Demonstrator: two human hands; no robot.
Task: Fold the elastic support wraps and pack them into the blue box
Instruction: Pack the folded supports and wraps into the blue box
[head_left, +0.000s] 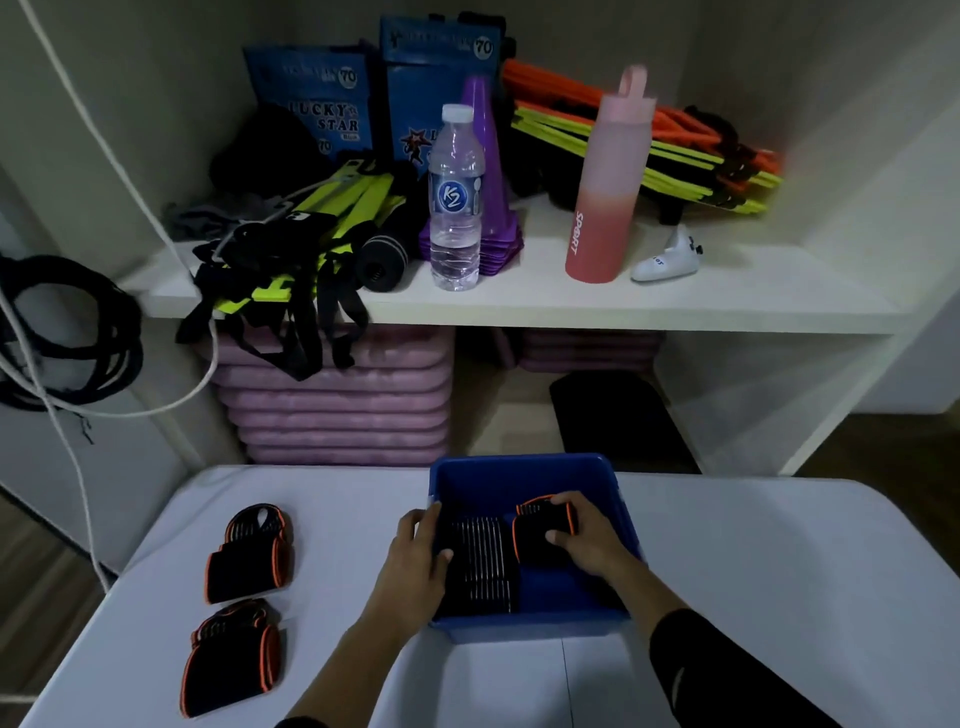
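Handling: likely soft, light, springy elastic; pinch across the folded layers so they stay shut.
Right hand (582, 535): pinches the orange-edged folded wrap (540, 525) inside the blue box (524, 470).
Left hand (415, 556): grips the box's left wall, thumb on a ribbed wrap (483, 561) inside.
Bench (753, 571): far wrap (249, 553) and near wrap (234, 657) lie at left, unpacked.

Four wraps (249, 553) (231, 657) (480, 564) (540, 525): two at nine o'clock of the one blue box (524, 470), two inside it with two hands (415, 551) (587, 540); at twelve o'clock, two bottles (455, 208) (605, 197) and two blue packets (311, 98) (431, 88).
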